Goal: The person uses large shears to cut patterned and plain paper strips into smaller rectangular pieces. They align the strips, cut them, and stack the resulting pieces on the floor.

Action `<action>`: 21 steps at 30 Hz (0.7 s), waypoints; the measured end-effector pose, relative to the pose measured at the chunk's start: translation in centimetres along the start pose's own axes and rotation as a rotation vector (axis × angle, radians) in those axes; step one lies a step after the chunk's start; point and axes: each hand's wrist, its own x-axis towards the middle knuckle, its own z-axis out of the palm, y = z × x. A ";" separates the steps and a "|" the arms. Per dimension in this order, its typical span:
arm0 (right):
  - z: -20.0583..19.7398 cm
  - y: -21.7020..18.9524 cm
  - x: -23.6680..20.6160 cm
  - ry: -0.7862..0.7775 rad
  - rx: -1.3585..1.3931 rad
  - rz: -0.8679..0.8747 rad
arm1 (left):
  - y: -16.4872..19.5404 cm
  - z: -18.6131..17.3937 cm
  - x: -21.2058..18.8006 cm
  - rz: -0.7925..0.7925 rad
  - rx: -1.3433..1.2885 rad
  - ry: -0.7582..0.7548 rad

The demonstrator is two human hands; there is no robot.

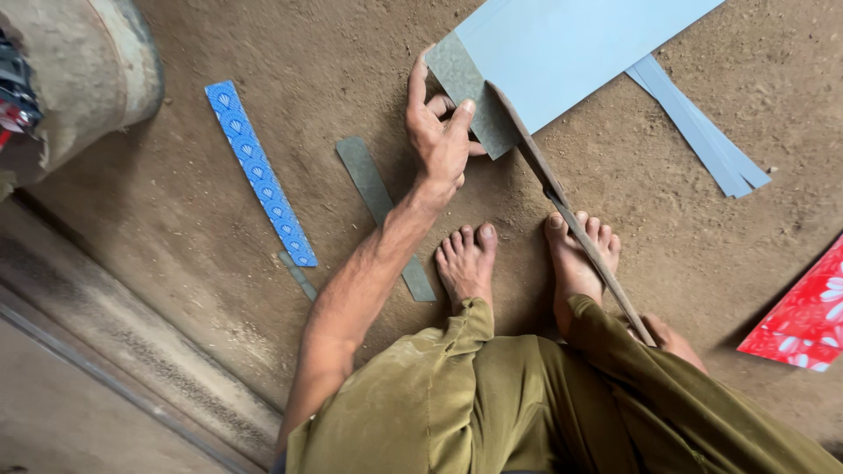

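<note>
A bare dirt floor (263,290); a concrete step (114,351) runs below a worn round drum (79,79).

Earthen-floor workshop (263,53), cut card strips (259,171)
</note>
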 end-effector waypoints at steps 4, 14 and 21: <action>0.4 0.0 0.2 -0.020 0.003 0.011 | -0.1 -0.2 0.4 -0.086 0.075 0.024; -3.6 5.7 -0.2 -0.394 0.214 -0.048 | 1.4 0.2 -3.1 -0.267 -0.039 0.071; -7.4 14.8 -4.5 -0.739 0.433 0.119 | 0.0 -0.6 -3.3 -0.253 -0.079 0.061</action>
